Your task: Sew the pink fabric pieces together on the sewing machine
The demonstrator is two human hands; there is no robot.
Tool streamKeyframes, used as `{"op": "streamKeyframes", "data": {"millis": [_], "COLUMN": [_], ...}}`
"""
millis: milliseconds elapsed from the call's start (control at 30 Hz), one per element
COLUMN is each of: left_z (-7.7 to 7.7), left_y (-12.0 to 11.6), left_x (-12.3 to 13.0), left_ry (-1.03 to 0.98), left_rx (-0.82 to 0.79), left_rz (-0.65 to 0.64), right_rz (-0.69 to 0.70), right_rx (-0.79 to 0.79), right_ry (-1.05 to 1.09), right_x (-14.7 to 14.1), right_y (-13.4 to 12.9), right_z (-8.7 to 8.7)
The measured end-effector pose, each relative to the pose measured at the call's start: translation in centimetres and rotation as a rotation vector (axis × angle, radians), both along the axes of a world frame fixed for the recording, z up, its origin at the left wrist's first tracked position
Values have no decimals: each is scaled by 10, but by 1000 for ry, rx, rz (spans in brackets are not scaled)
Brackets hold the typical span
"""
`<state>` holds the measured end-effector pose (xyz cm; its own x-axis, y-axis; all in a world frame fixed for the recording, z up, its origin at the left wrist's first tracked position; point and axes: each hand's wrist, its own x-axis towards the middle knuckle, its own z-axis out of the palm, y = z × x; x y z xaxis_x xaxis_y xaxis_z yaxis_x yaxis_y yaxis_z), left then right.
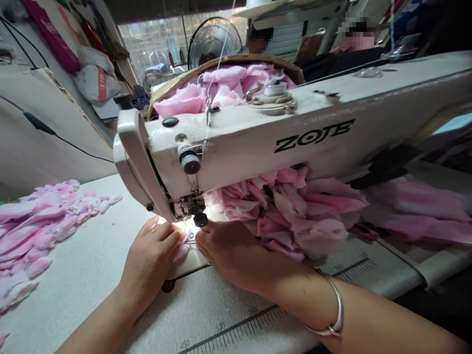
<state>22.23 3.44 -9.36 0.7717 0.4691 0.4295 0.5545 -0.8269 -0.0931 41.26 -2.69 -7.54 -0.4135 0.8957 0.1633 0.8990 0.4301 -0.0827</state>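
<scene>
A white sewing machine stands in front of me, its lamp lighting the needle area. My left hand is at the left of the needle, fingers bent and pressed on a small pink fabric piece. Close on the other side of the needle is my right hand, its fingers drawn together at the edge of the same fabric. The hands and the glare partly hide the fabric and the presser foot. Gathered pink fabric lies bunched under the machine arm, behind my right hand.
Many small pink pieces lie heaped at the left of the white table. Behind the machine stands a round container full of pink fabric. A fan and other people are farther back. A ruler scale runs along the front.
</scene>
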Motion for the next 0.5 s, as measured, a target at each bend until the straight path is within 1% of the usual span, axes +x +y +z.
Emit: {"op": "streamKeyframes", "data": {"millis": [133,267,500], "left_z": [1,-1,-2], "left_y": [-3,-3,-2], "left_x": [-2,-3,-1], "left_ry": [42,45,10], "left_rx": [-15,-26,18], "left_rz": [6,31,35], "right_rz": [-58,-157,-171], "right_rx": [-24,-47,-21], "right_ry": [58,42,41], "right_x": [6,7,-1], "right_y": [2,7,13], "right_z": [6,8,0]}}
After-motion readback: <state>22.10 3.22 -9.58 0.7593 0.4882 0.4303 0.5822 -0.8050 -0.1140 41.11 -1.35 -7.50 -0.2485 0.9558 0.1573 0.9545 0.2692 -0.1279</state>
